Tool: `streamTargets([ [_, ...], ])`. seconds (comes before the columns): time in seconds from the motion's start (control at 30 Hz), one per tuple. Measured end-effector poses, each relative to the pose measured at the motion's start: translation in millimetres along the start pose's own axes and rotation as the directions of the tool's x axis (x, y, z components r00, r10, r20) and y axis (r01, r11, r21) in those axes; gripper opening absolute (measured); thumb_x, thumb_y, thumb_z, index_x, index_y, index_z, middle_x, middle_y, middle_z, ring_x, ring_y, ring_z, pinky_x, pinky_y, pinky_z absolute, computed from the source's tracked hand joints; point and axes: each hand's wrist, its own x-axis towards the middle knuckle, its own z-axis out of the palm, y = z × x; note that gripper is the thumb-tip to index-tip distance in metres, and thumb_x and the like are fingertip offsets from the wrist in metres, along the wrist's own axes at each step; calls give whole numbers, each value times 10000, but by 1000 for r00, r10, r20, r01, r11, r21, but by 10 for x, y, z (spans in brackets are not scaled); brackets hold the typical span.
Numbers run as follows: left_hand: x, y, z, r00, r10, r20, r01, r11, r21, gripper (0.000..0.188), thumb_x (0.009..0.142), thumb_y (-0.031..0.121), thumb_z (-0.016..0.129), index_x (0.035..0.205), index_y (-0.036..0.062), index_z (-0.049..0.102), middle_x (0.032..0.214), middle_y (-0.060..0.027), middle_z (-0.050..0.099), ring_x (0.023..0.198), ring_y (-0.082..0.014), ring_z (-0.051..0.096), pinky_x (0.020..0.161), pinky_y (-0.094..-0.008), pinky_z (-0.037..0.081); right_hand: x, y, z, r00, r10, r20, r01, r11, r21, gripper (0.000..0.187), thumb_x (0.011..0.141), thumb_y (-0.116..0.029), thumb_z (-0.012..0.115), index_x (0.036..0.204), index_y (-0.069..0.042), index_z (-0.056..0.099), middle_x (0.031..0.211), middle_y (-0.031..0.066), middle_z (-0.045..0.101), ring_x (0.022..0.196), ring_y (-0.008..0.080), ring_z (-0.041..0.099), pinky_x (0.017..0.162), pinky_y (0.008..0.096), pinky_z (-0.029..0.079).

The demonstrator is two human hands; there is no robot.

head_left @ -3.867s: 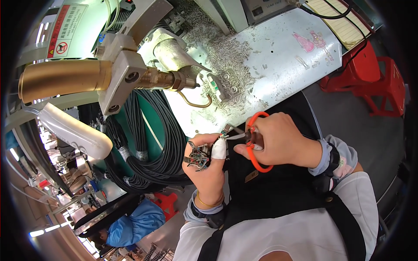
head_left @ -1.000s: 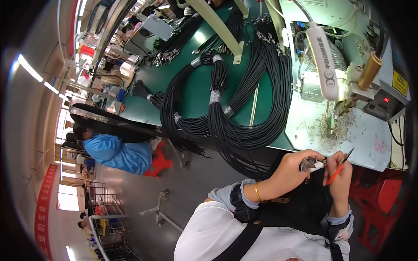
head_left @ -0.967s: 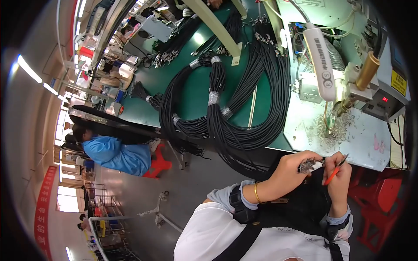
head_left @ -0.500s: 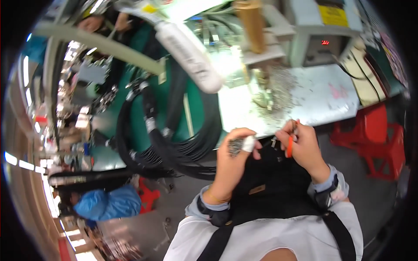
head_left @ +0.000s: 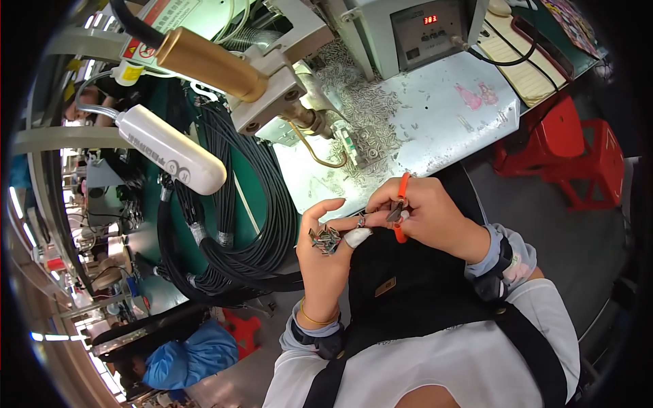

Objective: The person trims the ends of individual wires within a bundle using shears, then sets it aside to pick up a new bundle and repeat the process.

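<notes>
Gripping orange-handled pliers [head_left: 396, 212], my right hand [head_left: 439, 219] has one small part [head_left: 361, 222] at nine o'clock; my left hand [head_left: 322, 266] cradles a metal cluster [head_left: 325, 239].

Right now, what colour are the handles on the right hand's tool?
Orange: the handles held in the right hand show best in the head view.

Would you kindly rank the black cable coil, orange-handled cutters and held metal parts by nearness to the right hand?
1. Orange-handled cutters: in the right hand.
2. Held metal parts: in the left hand.
3. Black cable coil: farther left.
</notes>
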Motion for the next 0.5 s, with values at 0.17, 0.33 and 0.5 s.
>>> streamTargets([
  [0.17, -4, 0, 17, 1000, 23, 16, -25, 988, 152, 363, 709, -56, 643, 1023, 21, 480, 852, -86, 634, 779, -102, 579, 711, -216, 442, 27, 23, -43, 990, -129, 54, 131, 990, -43, 125, 704, -46, 679, 778, -17, 583, 678, 53, 588, 587, 124, 560, 518, 238, 425],
  [0.33, 71, -82, -35, 979, -108, 175, 88, 989, 115, 253, 741, -41, 613, 964, 17, 509, 880, -84, 610, 813, -98, 560, 727, -216, 427, 4, 20, -27, 999, -39, 4, 39, 999, -34, 120, 714, -44, 671, 789, -11, 584, 665, 55, 585, 560, 123, 560, 495, 228, 428],
  [0.5, 137, -224, -46, 971, 77, 225, -138, 952, 272, 179, 770, -32, 580, 934, 4, 518, 865, -66, 567, 813, -104, 535, 734, -228, 419, 9, 54, -19, 995, -94, -17, 93, 994, -55, 97, 734, -41, 653, 797, -5, 587, 657, 52, 588, 529, 109, 552, 477, 215, 423],
])
